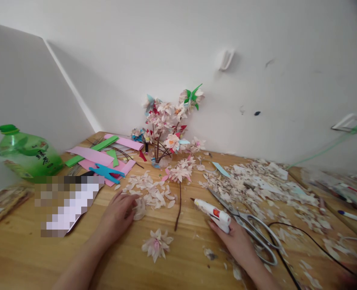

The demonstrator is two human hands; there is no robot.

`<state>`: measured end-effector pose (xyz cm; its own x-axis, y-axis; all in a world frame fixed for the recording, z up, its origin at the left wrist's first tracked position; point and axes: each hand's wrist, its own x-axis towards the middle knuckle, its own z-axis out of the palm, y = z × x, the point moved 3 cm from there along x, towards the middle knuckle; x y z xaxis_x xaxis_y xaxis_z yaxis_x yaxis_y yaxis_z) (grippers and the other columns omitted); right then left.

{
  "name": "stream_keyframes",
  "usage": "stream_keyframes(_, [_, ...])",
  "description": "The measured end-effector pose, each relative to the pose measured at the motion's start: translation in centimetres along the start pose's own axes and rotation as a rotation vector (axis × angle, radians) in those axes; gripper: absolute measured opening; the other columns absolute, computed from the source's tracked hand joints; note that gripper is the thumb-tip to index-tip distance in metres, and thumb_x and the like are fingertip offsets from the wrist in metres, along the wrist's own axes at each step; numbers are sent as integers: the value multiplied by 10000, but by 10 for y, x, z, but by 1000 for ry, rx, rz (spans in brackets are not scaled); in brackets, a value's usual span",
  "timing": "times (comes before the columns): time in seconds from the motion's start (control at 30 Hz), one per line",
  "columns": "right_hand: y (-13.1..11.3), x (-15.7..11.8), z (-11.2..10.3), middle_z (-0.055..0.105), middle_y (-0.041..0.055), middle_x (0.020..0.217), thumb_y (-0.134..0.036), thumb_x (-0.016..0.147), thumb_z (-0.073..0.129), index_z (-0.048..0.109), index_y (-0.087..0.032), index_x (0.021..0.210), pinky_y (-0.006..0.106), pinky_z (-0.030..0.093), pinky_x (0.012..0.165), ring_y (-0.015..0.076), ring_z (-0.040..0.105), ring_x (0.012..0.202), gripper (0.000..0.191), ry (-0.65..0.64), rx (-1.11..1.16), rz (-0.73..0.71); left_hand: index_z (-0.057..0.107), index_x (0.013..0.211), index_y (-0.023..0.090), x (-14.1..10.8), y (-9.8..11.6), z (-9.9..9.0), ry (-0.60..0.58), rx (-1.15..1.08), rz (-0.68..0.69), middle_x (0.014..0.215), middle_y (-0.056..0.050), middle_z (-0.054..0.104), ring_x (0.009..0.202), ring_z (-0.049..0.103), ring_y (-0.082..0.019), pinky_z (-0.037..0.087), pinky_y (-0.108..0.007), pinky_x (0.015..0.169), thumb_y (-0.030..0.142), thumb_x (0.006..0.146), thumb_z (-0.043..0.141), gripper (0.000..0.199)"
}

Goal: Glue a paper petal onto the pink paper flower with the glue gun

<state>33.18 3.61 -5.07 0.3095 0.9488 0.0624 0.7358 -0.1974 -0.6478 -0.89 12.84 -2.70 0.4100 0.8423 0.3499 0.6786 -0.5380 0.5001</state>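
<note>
My left hand point(121, 207) is low over the table at the left of a pile of loose pale petals point(154, 191). Its fingers are curled, with a whitish translucent petal point(139, 209) at the fingertips. The white hot glue gun point(213, 212) is in my right hand point(234, 237), its dark nozzle pointing up and left. Grey-handled scissors point(243, 219) lie partly behind that hand. Between my hands is a handmade petal flower point(181, 171) on a brown stem point(178, 207). A stemless flower head point(157, 245) lies nearer to me.
Several finished flowers point(166, 117) stand in a clear holder against the wall. Coloured paper strips point(92, 155), a blue clip-like piece point(107, 173) and a green bottle point(27, 155) are at left. Dried petal scraps point(257, 185) and a black cord point(310, 233) spread across the right.
</note>
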Motion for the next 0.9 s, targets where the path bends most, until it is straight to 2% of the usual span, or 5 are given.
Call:
stream_keyframes(0.2, [3, 0, 1, 715, 109, 902, -510, 726, 510, 658, -160, 944, 379, 492, 724, 301, 653, 830, 438, 23, 4, 16, 621, 973, 263, 0, -4, -5, 86, -163, -134, 799, 14, 695, 865, 626, -199, 212, -486, 1081, 201, 703, 558, 285])
stream_keyframes(0.4, [6, 0, 2, 727, 95, 818, -513, 688, 558, 673, -165, 902, 373, 507, 675, 304, 663, 782, 424, 53, 75, 35, 611, 1024, 185, -2, -11, -5, 210, -497, -473, 889, -83, 708, 901, 648, -280, 515, -448, 774, 440, 682, 622, 427])
stream_keyframes(0.53, [4, 0, 1, 732, 92, 840, -471, 656, 616, 687, -169, 858, 373, 515, 728, 302, 661, 832, 370, 94, 298, 69, 600, 1010, 148, 0, -7, -4, 210, -815, -628, 929, -123, 724, 896, 673, -270, 548, -375, 737, 449, 608, 709, 514])
stream_keyframes(0.7, [-15, -2, -11, 728, 69, 824, -457, 646, 665, 686, -173, 869, 335, 525, 645, 256, 661, 728, 362, 79, 600, 117, 630, 935, 171, 0, 9, 5, 131, -1072, -754, 929, -105, 736, 855, 693, -233, 546, -345, 794, 299, 596, 758, 384])
stream_keyframes(0.9, [-63, -4, -15, 713, 61, 906, -366, 605, 729, 676, -177, 885, 274, 495, 542, 194, 639, 633, 341, -83, 843, 210, 641, 1045, 184, 6, 57, 15, -187, -1207, -667, 870, -66, 750, 792, 702, -215, 495, -347, 837, 271, 580, 782, 493])
